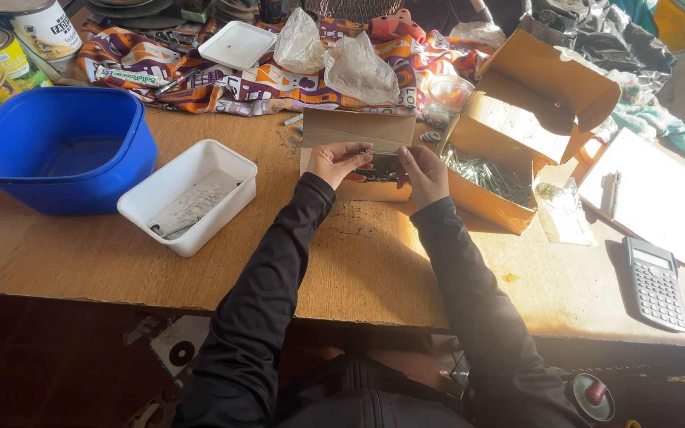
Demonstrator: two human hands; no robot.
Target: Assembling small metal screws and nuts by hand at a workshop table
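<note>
Sorting small metal parts over a small cardboard box (358,158) on the desk (358,261).
Left hand (334,162) and right hand (424,176) meet above it, fingertips pinching dark pieces so drops fall inside; the grip looks nearly closed.

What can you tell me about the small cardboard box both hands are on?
The small cardboard box is plain brown card, open, its flap standing up at the back. It sits on the wooden table beside a larger open carton. The left hand and right hand hold its front edge; small dark metal pieces show inside.
</note>
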